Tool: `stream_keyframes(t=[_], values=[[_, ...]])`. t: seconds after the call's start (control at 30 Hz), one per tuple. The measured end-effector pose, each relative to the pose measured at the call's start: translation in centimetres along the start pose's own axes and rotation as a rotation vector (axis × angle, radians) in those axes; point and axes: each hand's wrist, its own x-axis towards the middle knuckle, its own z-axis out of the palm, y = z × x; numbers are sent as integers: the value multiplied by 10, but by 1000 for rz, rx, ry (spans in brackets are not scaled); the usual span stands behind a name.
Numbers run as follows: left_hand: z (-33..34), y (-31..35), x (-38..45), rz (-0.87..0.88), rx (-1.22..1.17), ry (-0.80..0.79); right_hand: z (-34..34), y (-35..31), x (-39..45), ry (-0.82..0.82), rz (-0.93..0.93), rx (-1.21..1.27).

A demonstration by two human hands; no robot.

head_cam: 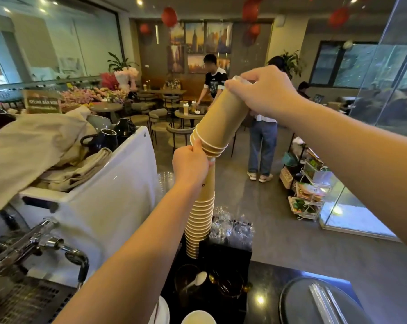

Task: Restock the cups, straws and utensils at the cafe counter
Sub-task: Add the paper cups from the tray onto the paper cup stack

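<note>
1. At a cafe counter, a person's right hand point(265, 90) grips the upturned base of a short sleeve of kraft paper cups point(223, 120), tilted above the taller standing stack point(201, 213) that rises from a black organiser point(225, 256).
2. The left hand point(190, 162) pinches the lowest rolled white rims where the two lots meet, fingers closed around the top of the standing stack.
3. The cups look light, thin-walled and easily crushed; a hold at the stiff base and rims seems safest, since the tall column could sway or topple.
4. Matte tan paper tapers into nested cones with ridged white lips.
5. Beside the stack, glossy plastic-wrapped utensils point(232, 228) crowd a compartment; a white spoon point(199, 279) rests in a dark holder below.
</note>
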Motion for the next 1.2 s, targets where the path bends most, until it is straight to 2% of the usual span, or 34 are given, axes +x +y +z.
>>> stream_keyframes(t=[0.23,0.43,0.57,1.2], values=[[-15,-18,11,-196,-200,46,42,-15,29,-97,-85,-211],[-18,-45,13,-326,-357,-19,82,-13,34,-151,-99,-304],[-19,-63,15,-406,-339,-85,104,-5,30,-202,-66,-338],[-35,-101,4,-240,5,-149,143,32,-14,-71,13,-139]])
